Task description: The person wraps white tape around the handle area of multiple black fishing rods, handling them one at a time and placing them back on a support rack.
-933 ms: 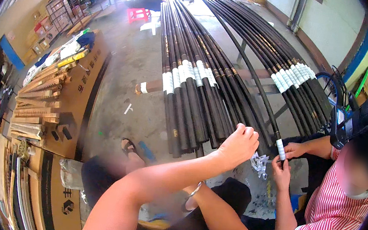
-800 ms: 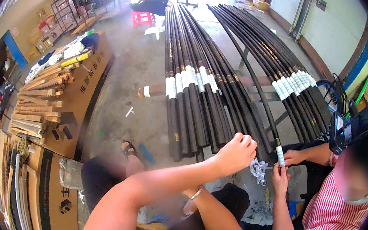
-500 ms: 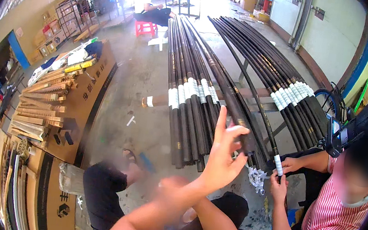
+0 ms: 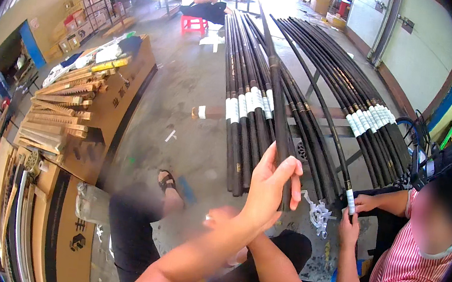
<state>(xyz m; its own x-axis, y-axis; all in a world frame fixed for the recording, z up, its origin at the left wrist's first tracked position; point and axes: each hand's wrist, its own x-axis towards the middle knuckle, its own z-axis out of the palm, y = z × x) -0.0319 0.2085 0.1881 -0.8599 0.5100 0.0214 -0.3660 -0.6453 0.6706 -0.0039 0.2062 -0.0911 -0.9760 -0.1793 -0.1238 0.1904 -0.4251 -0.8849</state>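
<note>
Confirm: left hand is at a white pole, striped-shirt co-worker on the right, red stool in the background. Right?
One error: the pole at the left hand is black, not white, as the head view shows. The rest stands: striped-shirt co-worker on the right, red stool in the background.

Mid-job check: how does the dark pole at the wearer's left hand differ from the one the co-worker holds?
The dark pole at the left hand shows no white wrap; the co-worker's pole has a white wrap near its lower end.
The wearer's pole looks thicker; the co-worker's looks slimmer.
The wearer's pole runs steeper in view; the co-worker's slants more rightward.
Both are long and dark.
</note>
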